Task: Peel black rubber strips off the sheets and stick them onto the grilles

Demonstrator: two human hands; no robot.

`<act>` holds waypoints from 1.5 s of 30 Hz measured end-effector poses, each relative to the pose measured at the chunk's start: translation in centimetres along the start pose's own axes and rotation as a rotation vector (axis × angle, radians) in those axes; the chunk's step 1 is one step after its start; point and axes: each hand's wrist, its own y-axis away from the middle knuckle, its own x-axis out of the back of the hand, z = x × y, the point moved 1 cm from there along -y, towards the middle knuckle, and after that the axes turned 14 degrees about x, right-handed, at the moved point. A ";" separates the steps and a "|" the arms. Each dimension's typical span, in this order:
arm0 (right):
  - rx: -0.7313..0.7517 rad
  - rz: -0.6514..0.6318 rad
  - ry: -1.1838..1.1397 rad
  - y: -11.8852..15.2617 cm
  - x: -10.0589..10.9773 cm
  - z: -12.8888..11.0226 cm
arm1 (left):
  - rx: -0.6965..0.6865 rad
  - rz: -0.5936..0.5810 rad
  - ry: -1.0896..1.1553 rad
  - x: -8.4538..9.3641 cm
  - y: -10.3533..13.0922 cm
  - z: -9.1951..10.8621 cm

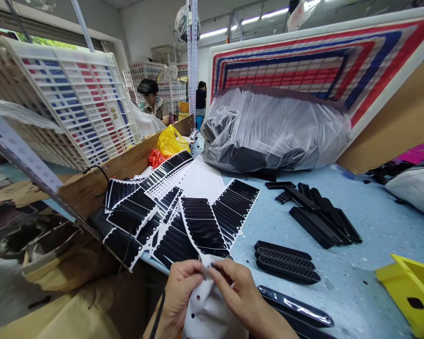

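Note:
Both hands are close together at the bottom centre. My left hand (185,287) pinches the left edge of a white backing sheet (208,310) with small dark holes. On the same sheet's right edge, the fingers of my right hand (235,285) are pressed together; whether a small piece is between them is too small to tell. The sheet's far part carries a row of black strips (202,221). More sheets of black strips (132,209) lie overlapping on the left of the table. Mesh-patterned black pieces (286,261) and glossy black pieces (297,306) rest right of my hands.
A blue table (385,226) bears a pile of black parts (325,216), a large plastic-wrapped bundle (275,132) and a yellow bin (413,292). Crates (81,103) and a metal post (24,160) stand left. A person (155,103) sits behind.

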 end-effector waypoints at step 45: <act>0.153 0.237 0.504 8.1 18.1 3.8 | 0.148 -0.219 -0.322 -14.0 -6.9 0.4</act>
